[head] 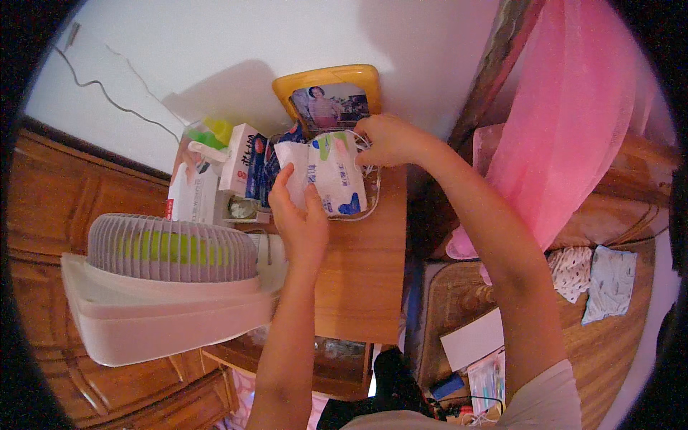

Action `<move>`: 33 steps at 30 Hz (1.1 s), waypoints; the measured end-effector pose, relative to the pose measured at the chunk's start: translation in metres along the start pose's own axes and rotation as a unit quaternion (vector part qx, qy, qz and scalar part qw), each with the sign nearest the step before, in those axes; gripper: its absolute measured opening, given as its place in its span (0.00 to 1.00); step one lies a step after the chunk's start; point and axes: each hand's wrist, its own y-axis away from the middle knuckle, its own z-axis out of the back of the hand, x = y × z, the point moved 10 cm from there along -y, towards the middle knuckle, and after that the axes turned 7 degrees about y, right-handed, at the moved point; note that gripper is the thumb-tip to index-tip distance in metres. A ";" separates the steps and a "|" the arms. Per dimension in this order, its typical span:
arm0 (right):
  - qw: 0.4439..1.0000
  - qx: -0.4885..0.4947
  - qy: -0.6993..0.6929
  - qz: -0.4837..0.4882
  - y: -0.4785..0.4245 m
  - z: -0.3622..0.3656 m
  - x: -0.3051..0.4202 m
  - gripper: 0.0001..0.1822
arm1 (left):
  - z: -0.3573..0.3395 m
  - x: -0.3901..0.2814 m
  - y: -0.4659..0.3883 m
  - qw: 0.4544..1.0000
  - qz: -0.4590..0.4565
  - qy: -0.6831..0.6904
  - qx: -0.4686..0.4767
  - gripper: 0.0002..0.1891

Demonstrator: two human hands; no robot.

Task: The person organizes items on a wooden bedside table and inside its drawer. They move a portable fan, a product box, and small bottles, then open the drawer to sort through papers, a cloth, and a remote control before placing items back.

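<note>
A white soft pack of tissues (341, 174) with blue and green print lies in a clear container at the back of a wooden cabinet top (365, 269). My left hand (301, 215) is at the pack's near left side, thumb and fingers apart; whether it presses on the pack is unclear. At the container's right end, my right hand (384, 142) has its fingertips by a white cable (368, 161); its grip on the cable cannot be made out. Behind them a yellow-framed photograph (371, 80) leans on the wall.
A white fan (172, 306) with a round grille stands at the left. Several boxes (236, 161) are beside the container. Pink netting (570, 123) hangs at the right over a wooden surface bearing folded cloths (610, 285). A dark cord runs along the wall.
</note>
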 end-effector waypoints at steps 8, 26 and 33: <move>0.993 0.022 0.003 -0.112 0.017 0.008 -0.014 0.14 | -0.008 0.002 -0.002 0.999 -0.009 -0.007 0.037 0.25; 0.936 -0.314 -0.135 -0.089 0.125 0.012 -0.015 0.11 | -0.050 0.002 0.007 0.978 -0.003 -0.118 0.171 0.27; 0.911 -0.336 -0.184 -0.153 0.223 -0.051 0.010 0.10 | 0.011 -0.054 0.104 0.972 -0.096 -0.107 0.186 0.20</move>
